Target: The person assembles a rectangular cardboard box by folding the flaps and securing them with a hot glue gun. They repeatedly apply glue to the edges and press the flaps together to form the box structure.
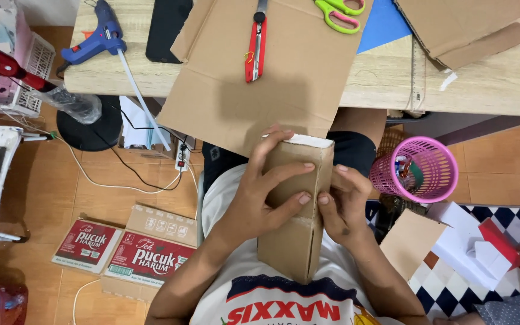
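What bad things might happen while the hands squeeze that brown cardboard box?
The left hand and right hand press the folded brown cardboard box; squeezing too hard might crease it. The red utility knife lies on the loose cardboard sheet overhanging the wooden table; a nudge might slide both off towards the lap.

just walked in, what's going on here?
A seated person holds a folded cardboard piece in their lap with both bare hands. The left hand wraps over its face, and the right hand presses the side edge. On the wooden table lie a flat cardboard sheet, a red utility knife, a blue glue gun and green scissors. A pink basket stands at the right.
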